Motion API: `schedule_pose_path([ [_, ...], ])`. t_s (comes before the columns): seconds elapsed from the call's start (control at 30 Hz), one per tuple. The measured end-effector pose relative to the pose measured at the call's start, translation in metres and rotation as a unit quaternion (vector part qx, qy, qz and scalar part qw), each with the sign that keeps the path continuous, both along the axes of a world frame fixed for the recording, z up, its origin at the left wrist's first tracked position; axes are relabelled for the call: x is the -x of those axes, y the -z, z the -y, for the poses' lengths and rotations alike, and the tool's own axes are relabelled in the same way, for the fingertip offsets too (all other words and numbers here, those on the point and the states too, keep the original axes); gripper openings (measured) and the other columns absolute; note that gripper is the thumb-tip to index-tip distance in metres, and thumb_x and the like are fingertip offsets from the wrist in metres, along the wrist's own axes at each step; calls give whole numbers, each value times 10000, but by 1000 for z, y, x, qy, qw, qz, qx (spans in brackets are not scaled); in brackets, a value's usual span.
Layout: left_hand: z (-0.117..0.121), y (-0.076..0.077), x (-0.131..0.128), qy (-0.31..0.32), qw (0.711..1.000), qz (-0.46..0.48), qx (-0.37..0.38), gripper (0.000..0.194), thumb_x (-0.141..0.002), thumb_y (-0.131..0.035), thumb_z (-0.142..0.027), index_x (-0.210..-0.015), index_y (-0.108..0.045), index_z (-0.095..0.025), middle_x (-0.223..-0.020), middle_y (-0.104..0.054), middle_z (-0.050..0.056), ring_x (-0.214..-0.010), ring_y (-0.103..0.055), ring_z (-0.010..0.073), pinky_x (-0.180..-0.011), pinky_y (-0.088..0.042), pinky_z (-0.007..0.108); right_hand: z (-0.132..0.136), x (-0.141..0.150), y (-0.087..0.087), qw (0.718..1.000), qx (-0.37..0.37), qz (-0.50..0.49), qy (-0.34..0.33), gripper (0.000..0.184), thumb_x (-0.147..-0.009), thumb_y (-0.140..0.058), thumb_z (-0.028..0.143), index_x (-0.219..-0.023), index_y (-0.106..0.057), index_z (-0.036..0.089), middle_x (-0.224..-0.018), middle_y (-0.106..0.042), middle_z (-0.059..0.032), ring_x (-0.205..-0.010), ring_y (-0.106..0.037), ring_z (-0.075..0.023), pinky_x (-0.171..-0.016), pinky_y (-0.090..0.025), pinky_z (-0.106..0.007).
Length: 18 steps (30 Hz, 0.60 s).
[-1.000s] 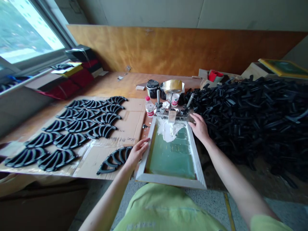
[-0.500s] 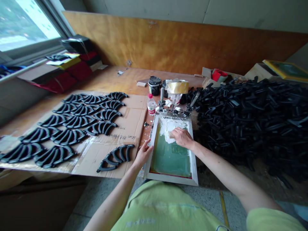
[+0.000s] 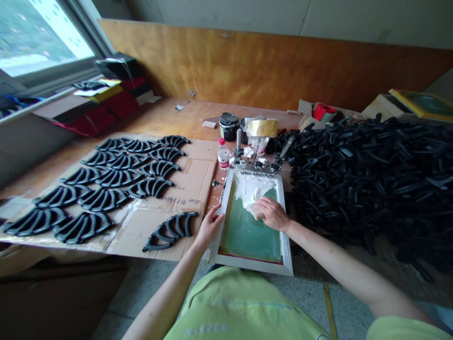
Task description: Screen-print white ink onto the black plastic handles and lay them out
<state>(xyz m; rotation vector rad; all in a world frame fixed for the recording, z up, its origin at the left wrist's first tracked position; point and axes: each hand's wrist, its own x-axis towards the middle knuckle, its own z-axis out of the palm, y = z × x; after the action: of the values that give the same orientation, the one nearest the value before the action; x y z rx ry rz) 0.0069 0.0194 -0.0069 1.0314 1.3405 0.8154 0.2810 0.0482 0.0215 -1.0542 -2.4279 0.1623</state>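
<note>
R grip (image 3: 272,214), pinched tight on scraper (image 3: 254,211), had screen (image 3: 249,242) beneath, ink (image 3: 246,185) just beyond; L grip (image 3: 211,224), half-spread, nothing in it, was at frame (image 3: 254,266) edge. Even pressure, steady frame prob. mattered.

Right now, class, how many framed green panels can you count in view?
2: the white-framed panel lies beneath the right hand; the yellow-framed panel sits at the far right, beyond the heap of black parts. That heap could hide others.
</note>
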Motion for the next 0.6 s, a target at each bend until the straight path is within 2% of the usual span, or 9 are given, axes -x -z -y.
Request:
schedule_pose_path([
  [0.1, 1, -8, -1, -8, 1000, 6, 10, 739, -732, -654, -552, -1356, -473, -200, -763, -648, -6, -604, -577, 125, -534, -429, 215, -16, -2, -13, 999, 24, -6, 22, 159, -837, -583, 160, -963, -668, 204, -904, -669, -57, -910, -571, -216, -832, -456, -351],
  [0.13, 2, -12, -1, -8, 1000, 12, 12, 744, -729, -658, -550, -1359, -470, -202, -759, -648, -9, -602, -580, 124, -535, -431, 214, -28, 0, -20, 998, 30, -12, 52, 184, -840, -610, 200, -1015, -663, 219, -904, -670, -52, -899, -574, -214, -815, -460, -343],
  [0.2, 2, -26, 0, -2, 1000, 23, 16, 747, -727, -666, -539, -1367, -461, -214, -744, -645, -17, -588, -578, 117, -525, -426, 206, -57, 6, -34, 992, 40, -18, 121, 372, -819, -661, 231, -1187, -609, 253, -951, -672, -49, -912, -579, -217, -804, -468, -334],
  [0.27, 2, -45, 1, 7, 999, 39, 18, 757, -728, -670, -535, -1380, -445, -224, -765, -657, -11, -588, -582, 118, -519, -425, 203, -82, 8, -47, 985, 44, -9, 169, 539, -799, -681, 214, -1312, -530, 279, -1002, -666, -51, -926, -586, -220, -806, -472, -330],
  [0.3, 1, -56, 2, 10, 999, 44, 16, 750, -728, -667, -543, -1372, -456, -222, -791, -666, -2, -596, -586, 122, -519, -427, 205, -91, 4, -53, 982, 39, -5, 187, 561, -798, -677, 214, -1332, -518, 282, -1013, -661, -54, -921, -590, -222, -804, -473, -331],
  [0.4, -7, -92, 1, -3, 999, 37, -21, 619, -756, -615, -586, -1228, -591, -187, -867, -676, 23, -646, -589, 132, -544, -445, 213, -98, -29, -65, 969, -2, -42, 242, 455, -842, -608, 260, -1294, -562, 255, -1044, -650, -76, -908, -602, -224, -810, -473, -338],
  [0.5, -25, -121, -8, -29, 994, 54, -95, 532, -803, -538, -605, -1083, -654, -168, -898, -669, 28, -707, -598, 141, -604, -473, 224, -84, -78, -57, 932, -3, -130, 339, 308, -873, -505, 259, -1137, -646, 185, -984, -668, -95, -865, -613, -220, -818, -474, -349],
  [0.57, -41, -133, -18, -43, 983, 93, -150, 519, -812, -537, -577, -1123, -627, -171, -941, -672, 36, -781, -621, 164, -675, -499, 251, -68, -98, -38, 907, 54, -151, 390, 263, -864, -475, 251, -1027, -663, 165, -896, -680, -93, -830, -613, -226, -792, -480, -360],
  [0.6, -50, -137, -23, -48, 978, 112, -170, 515, -814, -545, -556, -1151, -609, -172, -960, -672, 41, -816, -629, 174, -704, -508, 266, -59, -100, -26, 905, 85, -150, 389, 252, -861, -473, 255, -1005, -659, 167, -873, -681, -88, -831, -612, -229, -788, -481, -365],
])
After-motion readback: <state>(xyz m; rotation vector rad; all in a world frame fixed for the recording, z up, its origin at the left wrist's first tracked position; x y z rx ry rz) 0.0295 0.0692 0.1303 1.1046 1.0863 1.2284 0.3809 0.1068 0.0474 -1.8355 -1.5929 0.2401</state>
